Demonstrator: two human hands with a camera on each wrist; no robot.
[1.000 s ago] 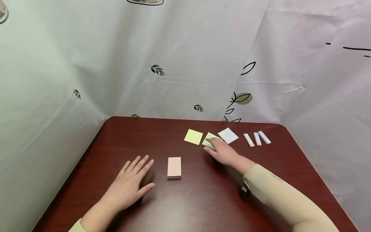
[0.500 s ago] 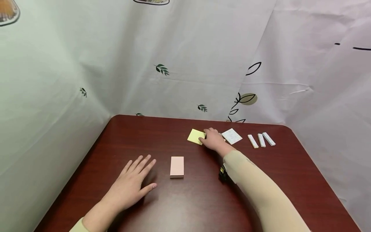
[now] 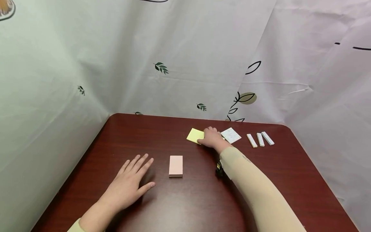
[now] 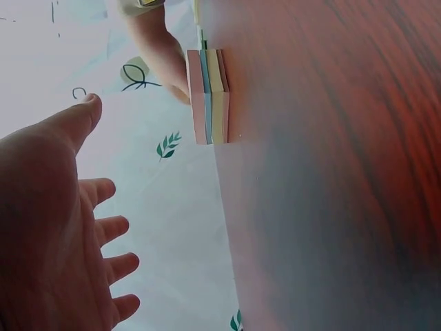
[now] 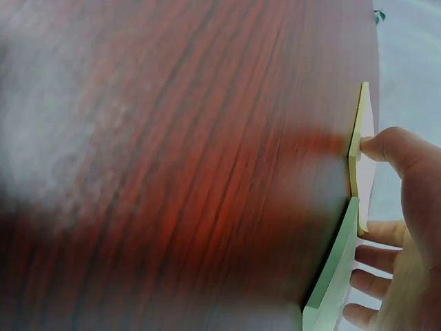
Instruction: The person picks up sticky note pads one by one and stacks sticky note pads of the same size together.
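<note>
My right hand (image 3: 213, 138) reaches to the back of the table and grips a square yellow sticky note pad (image 3: 195, 135), which lies flat. In the right wrist view the thumb is at one side of that pad and the index fingertip at its far corner. A green sticky note pad (image 5: 337, 276) lies under the other fingers, hidden by the hand in the head view. My left hand (image 3: 127, 185) is held with fingers spread and palm down, holding nothing. To its right sits an oblong stack of sticky note pads (image 3: 175, 166), pink on top, with blue and yellow layers showing in the left wrist view.
Just right of my right hand lies a pale patterned square pad (image 3: 231, 135). Farther right are three narrow pale strips (image 3: 260, 139). The brown wooden table (image 3: 139, 135) has rounded back corners, with a white printed curtain (image 3: 179, 48) behind it.
My right hand has moved left from the green pad to the yellow one, its thumb now at the yellow pad's near edge. The left hand and the oblong stack stay put.
</note>
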